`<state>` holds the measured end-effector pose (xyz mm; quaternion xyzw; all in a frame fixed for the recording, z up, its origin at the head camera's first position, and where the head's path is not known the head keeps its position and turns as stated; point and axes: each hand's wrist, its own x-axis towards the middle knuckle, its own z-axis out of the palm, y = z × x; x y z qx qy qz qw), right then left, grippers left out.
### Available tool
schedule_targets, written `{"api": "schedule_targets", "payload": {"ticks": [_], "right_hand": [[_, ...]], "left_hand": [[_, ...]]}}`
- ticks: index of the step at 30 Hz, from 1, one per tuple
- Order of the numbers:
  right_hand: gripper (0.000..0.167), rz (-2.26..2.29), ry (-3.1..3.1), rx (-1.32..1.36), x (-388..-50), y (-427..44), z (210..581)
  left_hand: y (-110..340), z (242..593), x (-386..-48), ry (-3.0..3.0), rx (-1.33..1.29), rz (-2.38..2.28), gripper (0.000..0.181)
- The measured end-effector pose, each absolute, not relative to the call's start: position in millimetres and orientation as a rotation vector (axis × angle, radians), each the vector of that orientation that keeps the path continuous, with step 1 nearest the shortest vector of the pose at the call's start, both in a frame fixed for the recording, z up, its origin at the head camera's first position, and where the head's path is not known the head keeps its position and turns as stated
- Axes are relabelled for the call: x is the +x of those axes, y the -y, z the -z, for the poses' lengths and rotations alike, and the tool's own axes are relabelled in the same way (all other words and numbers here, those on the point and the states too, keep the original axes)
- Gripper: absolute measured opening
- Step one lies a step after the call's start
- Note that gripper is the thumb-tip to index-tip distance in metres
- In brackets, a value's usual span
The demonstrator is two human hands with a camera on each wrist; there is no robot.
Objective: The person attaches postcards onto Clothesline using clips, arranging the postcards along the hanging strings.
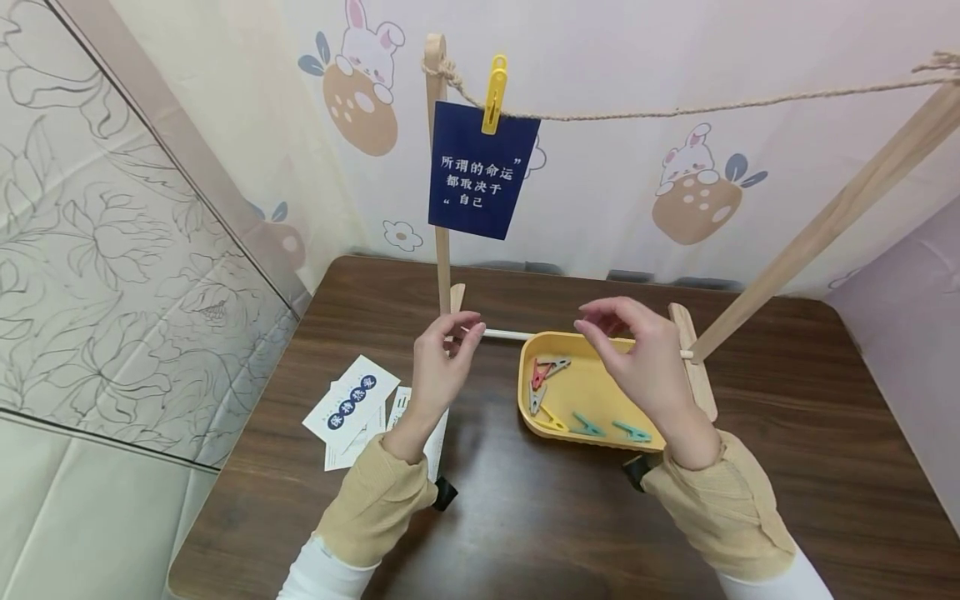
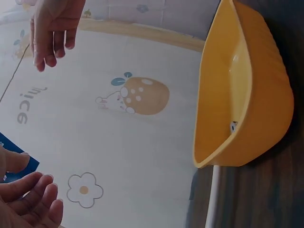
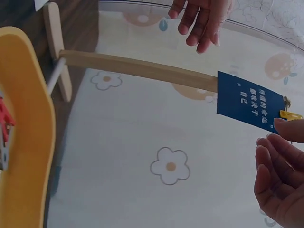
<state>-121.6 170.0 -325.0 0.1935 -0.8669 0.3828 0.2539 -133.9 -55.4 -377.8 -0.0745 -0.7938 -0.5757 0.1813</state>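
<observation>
A dark blue card [image 1: 480, 179] with white writing hangs from a twine line [image 1: 637, 115], held near its top by a yellow clothespin [image 1: 494, 93]. Below it, my left hand [image 1: 441, 362] is raised over the table with loosely bent fingers and nothing in them. My right hand [image 1: 647, 358] hovers above a yellow basket [image 1: 528, 408], its thumb and fingers apart and holding nothing. Inside the basket lie several clothespins: a red one [image 1: 538, 374], grey ones, a yellow one [image 1: 553, 419] and green ones [image 1: 632, 432]. In the right wrist view the hanging card [image 3: 244, 102] appears beyond the right fingers.
Printed white cards [image 1: 352, 404] lie overlapping on the brown table [image 1: 517, 533], left of the basket and partly behind the left forearm. Two wooden posts, left [image 1: 442, 258] and right [image 1: 817, 233], carry the twine. A white rod [image 1: 506, 334] runs low between their feet.
</observation>
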Motion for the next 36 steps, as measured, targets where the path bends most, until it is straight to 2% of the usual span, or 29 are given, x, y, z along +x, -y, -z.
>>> {"api": "schedule_targets", "payload": {"ticks": [19,29,36], "right_hand": [[0.028,-0.968,2.734,0.404,-109,-190,395],[0.031,-0.979,2.947,0.379,-112,-204,423],[0.037,-0.938,3.083,0.463,-121,-213,440]], "left_hand": [[42,433,-113,2.422,-0.206,1.668,0.017],[37,461,-106,2.573,-0.273,1.661,0.026],[31,471,-105,2.659,-0.254,1.693,0.032]]}}
